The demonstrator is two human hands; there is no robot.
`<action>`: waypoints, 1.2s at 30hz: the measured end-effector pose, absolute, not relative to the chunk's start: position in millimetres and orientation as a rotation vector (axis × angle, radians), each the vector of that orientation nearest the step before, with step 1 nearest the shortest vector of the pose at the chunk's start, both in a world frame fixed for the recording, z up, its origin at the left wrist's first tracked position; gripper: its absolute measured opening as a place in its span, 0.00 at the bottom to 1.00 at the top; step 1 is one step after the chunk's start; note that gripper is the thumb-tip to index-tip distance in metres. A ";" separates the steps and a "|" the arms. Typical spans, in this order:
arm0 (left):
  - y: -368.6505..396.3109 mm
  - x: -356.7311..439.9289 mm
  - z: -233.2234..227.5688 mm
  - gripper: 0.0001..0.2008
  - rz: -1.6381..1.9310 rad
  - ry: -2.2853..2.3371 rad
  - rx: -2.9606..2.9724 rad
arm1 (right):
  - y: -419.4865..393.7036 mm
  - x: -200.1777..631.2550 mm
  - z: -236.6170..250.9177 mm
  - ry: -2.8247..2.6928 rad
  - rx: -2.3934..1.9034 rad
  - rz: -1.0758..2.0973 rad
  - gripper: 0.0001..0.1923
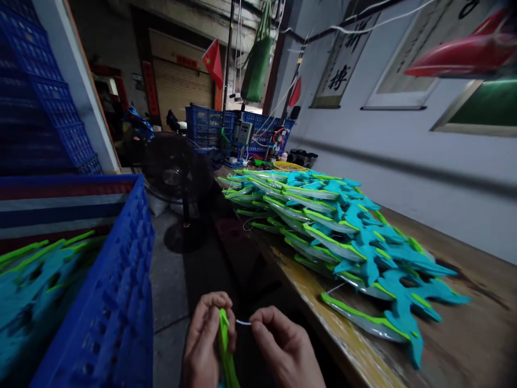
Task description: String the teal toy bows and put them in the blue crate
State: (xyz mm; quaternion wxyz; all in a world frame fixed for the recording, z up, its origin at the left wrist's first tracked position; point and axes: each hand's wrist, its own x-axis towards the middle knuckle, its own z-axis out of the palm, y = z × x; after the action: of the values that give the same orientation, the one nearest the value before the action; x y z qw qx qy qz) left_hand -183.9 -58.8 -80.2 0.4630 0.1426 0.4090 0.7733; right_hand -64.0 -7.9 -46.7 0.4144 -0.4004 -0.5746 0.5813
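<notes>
Green strip (224, 345) upright — left hand (204, 345), thread (243, 322)

Both bare hands sit low and close together, backs turned up toward the head camera. The left hand (207, 337) is curled, thumb and fingers pinched around the top of a narrow bright-green foam strip (224, 345) that stands upright between the hands. The right hand (283, 345) lies just right of that strip, its thumb and forefinger pressed together on a thin white thread (243, 322) running to the strip. Only the wrists show.
</notes>
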 end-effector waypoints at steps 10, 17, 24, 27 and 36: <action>-62.6 -205.9 -89.2 0.12 1.879 0.590 0.443 | -5.2 -81.2 -41.6 -2.100 -0.692 1.252 0.12; -67.3 -211.8 -95.3 0.10 1.867 0.428 0.406 | -13.1 -90.5 -38.7 -2.196 -0.628 1.084 0.06; -67.4 -211.3 -92.6 0.05 1.897 0.407 0.393 | -12.5 -94.7 -44.4 -2.211 -0.682 1.192 0.09; -67.2 -210.8 -92.4 0.04 1.880 0.403 0.378 | -13.9 -94.8 -47.6 -2.197 -0.699 1.204 0.10; -65.8 -207.0 -91.1 0.05 1.878 0.436 0.371 | -15.0 -93.3 -55.4 -2.193 -0.674 1.103 0.09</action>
State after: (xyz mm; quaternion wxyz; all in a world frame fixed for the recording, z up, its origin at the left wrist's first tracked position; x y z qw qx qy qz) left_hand -207.0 -65.8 -91.1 0.5556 0.1571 0.1848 0.7953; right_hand -93.3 -15.0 -55.4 0.2935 -0.2532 -0.8235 0.4142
